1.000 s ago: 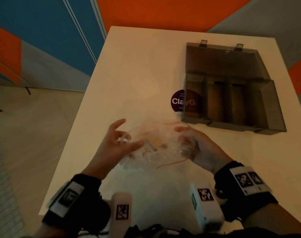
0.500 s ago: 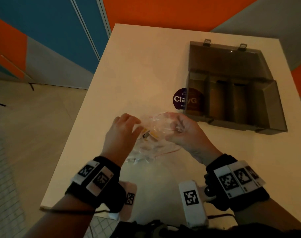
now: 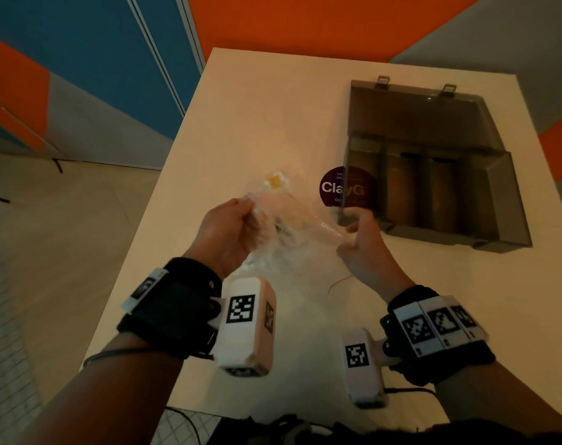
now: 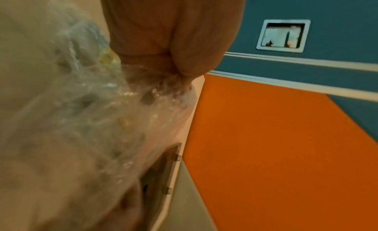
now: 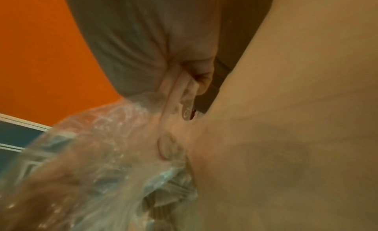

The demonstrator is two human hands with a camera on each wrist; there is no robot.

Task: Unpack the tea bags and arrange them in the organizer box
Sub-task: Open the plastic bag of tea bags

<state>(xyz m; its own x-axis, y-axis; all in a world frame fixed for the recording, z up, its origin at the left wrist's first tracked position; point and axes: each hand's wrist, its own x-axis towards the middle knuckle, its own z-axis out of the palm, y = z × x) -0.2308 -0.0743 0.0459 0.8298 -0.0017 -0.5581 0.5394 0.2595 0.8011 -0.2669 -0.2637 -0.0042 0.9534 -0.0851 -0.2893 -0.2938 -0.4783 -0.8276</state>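
Observation:
A clear plastic bag [image 3: 282,226] with tea bags and yellow tags inside hangs above the white table [image 3: 257,123], stretched between both hands. My left hand [image 3: 237,226] pinches its left side; in the left wrist view the crinkled bag [image 4: 98,118] runs out from under the fingers [image 4: 174,56]. My right hand [image 3: 359,232] pinches the bag's right end, and the right wrist view shows the plastic [image 5: 114,137] gripped between thumb and fingers. The dark grey organizer box [image 3: 433,187] lies open at the right, its compartments looking bare.
A round purple sticker [image 3: 334,187] sits on the table against the box's left wall. The box lid [image 3: 414,114] lies flat behind the compartments. The table's left edge drops to a tiled floor [image 3: 64,220]. Orange and blue wall panels stand beyond.
Both hands have lifted the bag off the table and drawn apart, stretching it between them. One second ago the hands were loosely around it, lower down.

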